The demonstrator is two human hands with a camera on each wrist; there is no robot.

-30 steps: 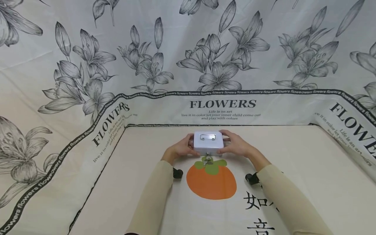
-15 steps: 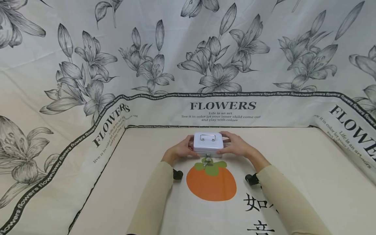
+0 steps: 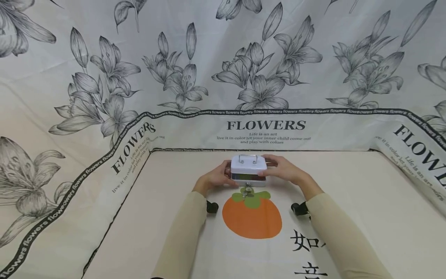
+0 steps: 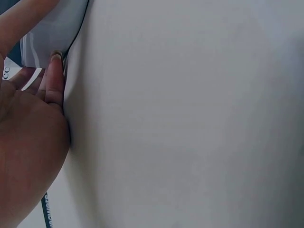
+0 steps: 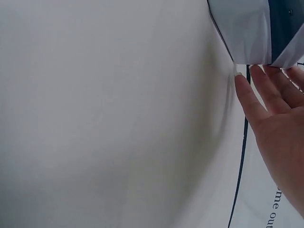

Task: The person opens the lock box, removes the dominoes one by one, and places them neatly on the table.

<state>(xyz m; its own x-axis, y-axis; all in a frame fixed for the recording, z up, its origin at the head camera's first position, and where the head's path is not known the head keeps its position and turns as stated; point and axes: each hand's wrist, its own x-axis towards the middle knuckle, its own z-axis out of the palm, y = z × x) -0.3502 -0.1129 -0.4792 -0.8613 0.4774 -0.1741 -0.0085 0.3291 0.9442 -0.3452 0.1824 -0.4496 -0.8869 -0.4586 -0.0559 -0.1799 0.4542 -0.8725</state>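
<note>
A small white cash box (image 3: 248, 166) with a wire handle (image 3: 248, 159) on its lid stands at the back of the table. Its lid is part-way up, and a dark gap (image 3: 248, 177) shows along the front. A metal clasp (image 3: 248, 189) hangs down at the front. My left hand (image 3: 218, 175) holds the left side of the box, thumb by its lower front corner. With the thumb at the lid's front edge, my right hand (image 3: 283, 170) grips the right side. Each wrist view shows fingers against the box's side; the inside is too dark to make out.
The cream cloth on the table (image 3: 167, 217) bears an orange persimmon print (image 3: 252, 219) and black characters (image 3: 304, 240). Behind the box rises a white flower-printed curtain (image 3: 265, 131), which also runs along both sides. A black wrist device (image 3: 300, 209) sits at each sleeve.
The lid has tilted up at the front, opening a dark gap above the base. My right thumb has risen with the lid's edge. The left hand stays in place.
</note>
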